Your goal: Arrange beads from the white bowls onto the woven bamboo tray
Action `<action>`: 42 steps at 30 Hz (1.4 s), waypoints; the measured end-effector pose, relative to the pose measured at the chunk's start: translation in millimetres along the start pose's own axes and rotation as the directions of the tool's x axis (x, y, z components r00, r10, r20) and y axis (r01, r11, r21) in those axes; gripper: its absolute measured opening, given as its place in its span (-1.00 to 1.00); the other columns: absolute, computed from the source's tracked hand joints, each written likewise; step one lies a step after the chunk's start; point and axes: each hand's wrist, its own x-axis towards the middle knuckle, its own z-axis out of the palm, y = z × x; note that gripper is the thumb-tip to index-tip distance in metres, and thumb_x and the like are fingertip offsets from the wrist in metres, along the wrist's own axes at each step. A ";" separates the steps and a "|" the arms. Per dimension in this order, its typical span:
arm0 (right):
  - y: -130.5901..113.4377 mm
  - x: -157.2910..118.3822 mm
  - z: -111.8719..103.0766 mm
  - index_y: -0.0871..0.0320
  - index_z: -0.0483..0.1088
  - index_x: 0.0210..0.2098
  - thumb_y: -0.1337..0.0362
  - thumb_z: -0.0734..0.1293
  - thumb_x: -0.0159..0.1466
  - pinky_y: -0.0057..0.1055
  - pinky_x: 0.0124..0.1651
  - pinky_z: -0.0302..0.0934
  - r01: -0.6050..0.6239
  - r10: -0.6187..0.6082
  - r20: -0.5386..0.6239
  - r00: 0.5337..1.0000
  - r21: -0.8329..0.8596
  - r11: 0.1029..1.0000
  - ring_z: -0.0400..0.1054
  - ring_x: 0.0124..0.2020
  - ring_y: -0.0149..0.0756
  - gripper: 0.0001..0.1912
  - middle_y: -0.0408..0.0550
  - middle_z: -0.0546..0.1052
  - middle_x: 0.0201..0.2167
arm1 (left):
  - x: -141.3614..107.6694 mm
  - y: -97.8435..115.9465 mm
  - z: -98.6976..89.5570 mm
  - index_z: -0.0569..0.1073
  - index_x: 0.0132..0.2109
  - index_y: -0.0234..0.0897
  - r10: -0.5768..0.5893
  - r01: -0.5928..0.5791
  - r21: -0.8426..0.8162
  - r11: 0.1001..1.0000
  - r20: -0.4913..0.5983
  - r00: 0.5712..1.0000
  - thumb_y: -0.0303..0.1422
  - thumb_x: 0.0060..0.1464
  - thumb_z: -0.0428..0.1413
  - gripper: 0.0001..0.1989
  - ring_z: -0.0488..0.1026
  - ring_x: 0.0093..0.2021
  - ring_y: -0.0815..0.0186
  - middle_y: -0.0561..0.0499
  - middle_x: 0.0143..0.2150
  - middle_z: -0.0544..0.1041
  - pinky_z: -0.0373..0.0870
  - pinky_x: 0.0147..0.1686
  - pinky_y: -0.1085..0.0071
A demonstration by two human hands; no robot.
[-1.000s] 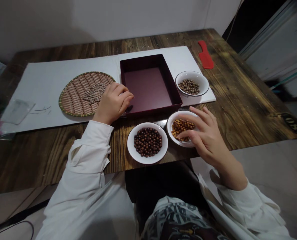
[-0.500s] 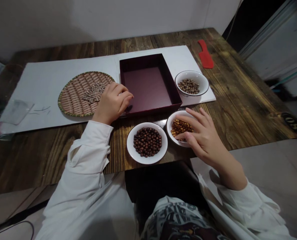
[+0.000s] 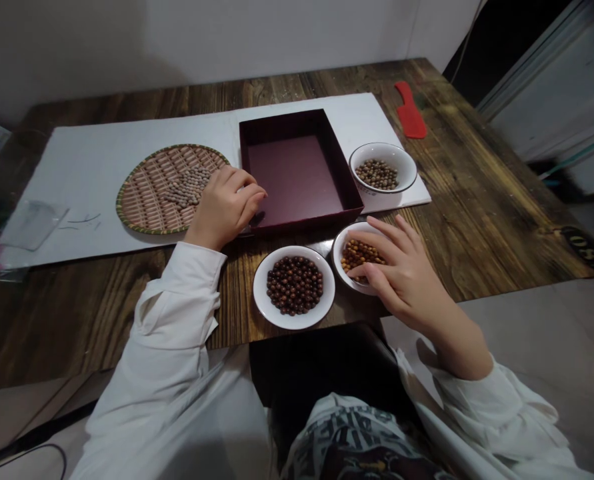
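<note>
My left hand is by the left front corner of a dark red open box, its fingers curled together; whatever they may hold is hidden. Under its wrist side lies a round woven tray bearing pale brown beads. My right hand hovers with fingers apart over a white bowl of yellow-brown beads, covering its right part. Left of that bowl, a second white bowl holds dark brown beads.
Behind my right hand, a third white bowl with brown-grey beads stands on the white board. A red comb lies at the far right of the wooden table. A clear plastic bag lies at left.
My right hand has shifted very slightly left over the bowl of yellow-brown beads. My left hand stays in place.
</note>
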 end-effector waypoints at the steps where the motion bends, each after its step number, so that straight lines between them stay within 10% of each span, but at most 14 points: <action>1: -0.1 0.5 0.2 0.06 0.60 -0.31 0.30 0.13 0.41 0.15 0.41 -0.17 -0.002 0.002 0.003 1.000 -0.007 1.000 0.10 0.34 -0.02 -0.59 -0.05 0.44 0.16 | 0.1 0.2 -0.1 0.47 -0.15 -0.15 0.000 0.000 -0.009 1.000 -0.001 1.000 -0.13 0.36 -0.26 -0.56 0.33 0.03 0.08 -0.07 -0.11 0.50 0.26 0.07 0.01; 42: 10.2 -5.4 -1.9 0.09 0.52 -0.39 0.31 0.11 0.41 0.11 0.40 -0.09 -0.042 0.037 -0.111 0.993 -0.046 0.998 0.13 0.32 -0.02 -0.61 -0.04 0.43 0.16 | 0.1 -0.8 2.4 0.48 -0.17 -0.18 0.012 -0.012 0.056 0.998 -0.013 1.000 -0.13 0.36 -0.28 -0.54 0.36 0.02 0.08 -0.09 -0.11 0.50 0.29 0.05 0.03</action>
